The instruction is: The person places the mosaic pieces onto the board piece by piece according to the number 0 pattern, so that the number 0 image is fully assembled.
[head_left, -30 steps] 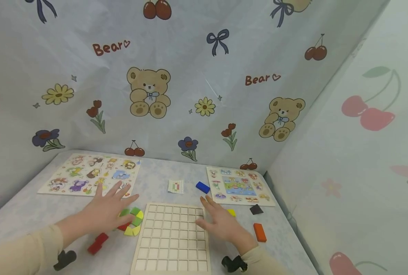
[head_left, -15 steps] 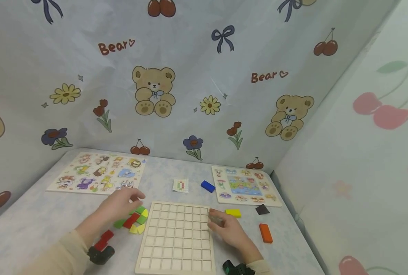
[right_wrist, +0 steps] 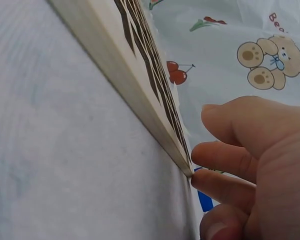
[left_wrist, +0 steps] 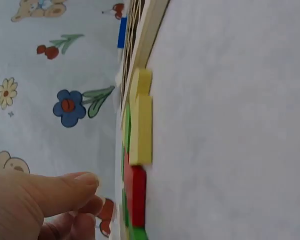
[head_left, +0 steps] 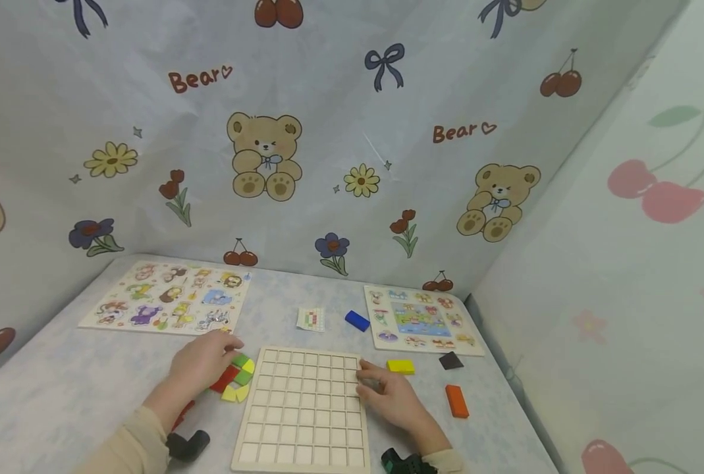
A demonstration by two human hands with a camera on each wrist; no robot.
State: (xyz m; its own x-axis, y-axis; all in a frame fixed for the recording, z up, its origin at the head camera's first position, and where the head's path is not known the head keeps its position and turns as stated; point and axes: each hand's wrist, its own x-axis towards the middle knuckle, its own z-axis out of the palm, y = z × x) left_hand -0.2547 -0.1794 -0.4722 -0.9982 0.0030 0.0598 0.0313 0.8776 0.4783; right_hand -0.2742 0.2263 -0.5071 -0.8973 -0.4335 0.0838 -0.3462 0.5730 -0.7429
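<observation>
- The wooden grid board [head_left: 304, 408] lies flat on the counter [head_left: 61, 395], between both hands.
- The right hand [head_left: 390, 395] rests at the board's right edge, curled fingertips touching the far right corner, gripping nothing.
- The left hand [head_left: 200, 365] lies with loosely bent fingers over the coloured blocks [head_left: 236, 382] just left of the board; whether it pinches one cannot be told.
- A yellow block [head_left: 400, 367], an orange block [head_left: 456, 401] and a blue block [head_left: 357, 320] lie to the right.
</observation>
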